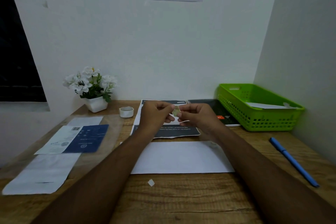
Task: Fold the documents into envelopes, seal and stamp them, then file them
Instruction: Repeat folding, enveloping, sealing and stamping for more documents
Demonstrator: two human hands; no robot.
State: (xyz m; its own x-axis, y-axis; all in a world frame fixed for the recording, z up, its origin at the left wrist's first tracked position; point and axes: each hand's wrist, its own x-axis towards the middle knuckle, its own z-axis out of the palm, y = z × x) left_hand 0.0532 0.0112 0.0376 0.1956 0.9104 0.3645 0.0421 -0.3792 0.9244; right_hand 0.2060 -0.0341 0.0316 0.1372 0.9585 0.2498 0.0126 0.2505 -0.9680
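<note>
The left hand (pixel 156 116) and right hand (pixel 198 117) pinch a small stamp (pixel 176 113) between their fingers, above the white envelope (pixel 181 158) lying on the table (pixel 181 196). A filed envelope (pixel 267 106) seems to lie in the green basket (pixel 260 120) already. This one looks still unstamped and unfiled.

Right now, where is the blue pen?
In the head view, the blue pen lies at the right of the desk, nearer than the green basket and right of the white envelope.

Sitting on a wooden table (pixel 181 200): white envelope (pixel 181 157) at centre, printed sheets (pixel 72 140) left, tape roll (pixel 126 111) and flower pot (pixel 96 104) behind, green basket (pixel 258 114) and blue pen (pixel 293 161) right, possibly a paper scrap (pixel 151 182) in front.
</note>
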